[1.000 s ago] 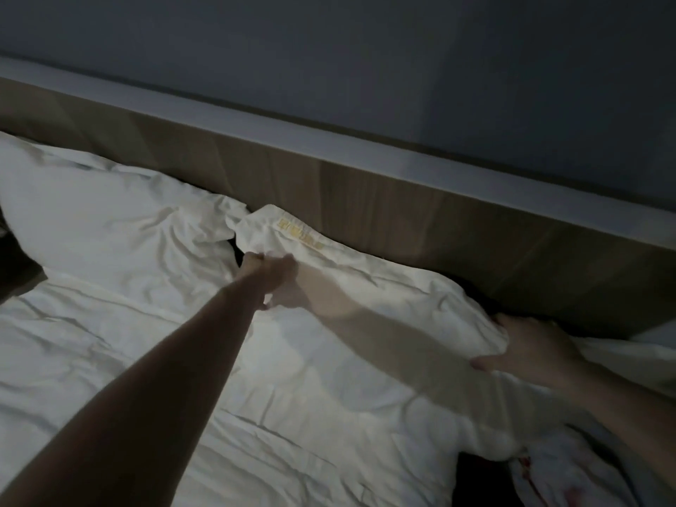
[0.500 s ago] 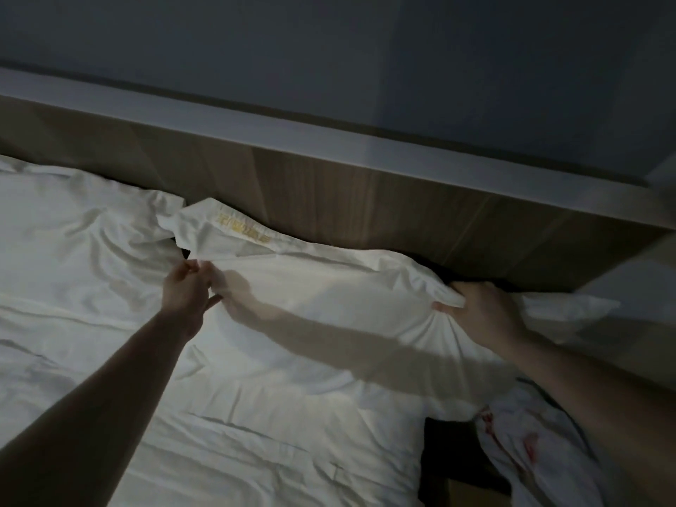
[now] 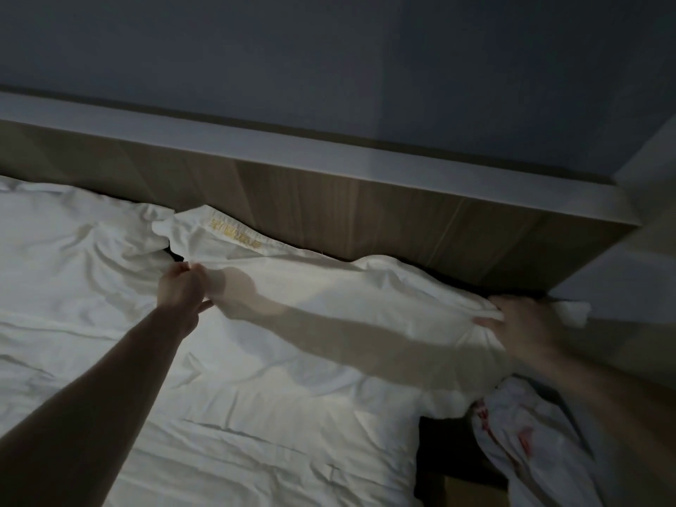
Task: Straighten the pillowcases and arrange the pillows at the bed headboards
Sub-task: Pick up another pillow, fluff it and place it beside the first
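A white pillow (image 3: 329, 298) with yellow lettering on its case lies along the wooden headboard (image 3: 365, 217). My left hand (image 3: 181, 289) pinches the pillowcase near its left end. My right hand (image 3: 519, 323) grips the case at its right end, by the headboard's corner. The cloth is stretched between both hands. A second white pillow (image 3: 73, 236) lies to the left, its corner touching the first one.
A rumpled white sheet (image 3: 226, 415) covers the bed below the pillows. A white plastic bag with red print (image 3: 519, 444) sits off the bed's right edge, beside a dark gap. A grey wall rises behind the headboard.
Both hands have stayed on the pillowcase ends while the pillow has shifted right toward the headboard's corner and been pulled flatter. The view has swung right.
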